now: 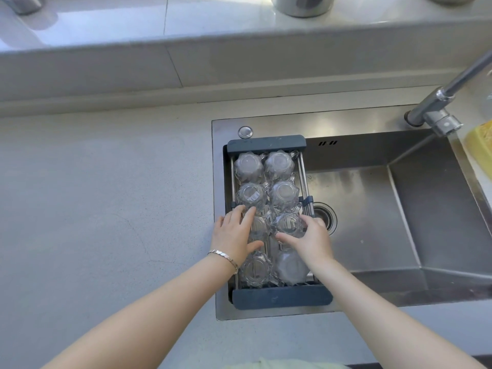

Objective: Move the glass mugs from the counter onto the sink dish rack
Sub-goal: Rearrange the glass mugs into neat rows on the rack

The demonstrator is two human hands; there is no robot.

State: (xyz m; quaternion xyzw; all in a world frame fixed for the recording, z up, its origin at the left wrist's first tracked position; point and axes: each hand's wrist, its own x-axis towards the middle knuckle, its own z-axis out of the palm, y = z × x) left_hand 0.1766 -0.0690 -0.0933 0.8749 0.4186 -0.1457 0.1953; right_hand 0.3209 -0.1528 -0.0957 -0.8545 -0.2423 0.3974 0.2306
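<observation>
A pale grey speckled counter (93,209) is stretching away to the left of the left hand (234,235), bare and matte, with a raised ledge (186,49) running behind it and a glossy sill above that, where the bases of metal containers (302,5) are showing at the top edge. The left hand, wearing a thin bracelet (225,258) at the wrist, is lying with fingers spread and half curled over a glass mug (259,227) in the rack's third row; it is touching the mug, but whether it is truly gripping it I cannot tell. Just beside it, the right hand (311,237) is cupping the neighbouring mug (288,225), thumb on the near side and fingers round the far side, closed loosely about it. Both mugs are sitting in the dish rack (282,299), a dark-framed wire rack that is spanning the left end of the sink (399,209). Beyond the hands four more mugs (278,166) are standing upside down in two rows, and nearer than the hands two further mugs (257,269) are resting at the rack's near end. To the right of the right hand the steel basin is lying open, its drain (326,219) just past the rack. Farther right a chrome tap (442,110) is reaching in, and a yellow sponge (479,145) is sitting at the edge.
</observation>
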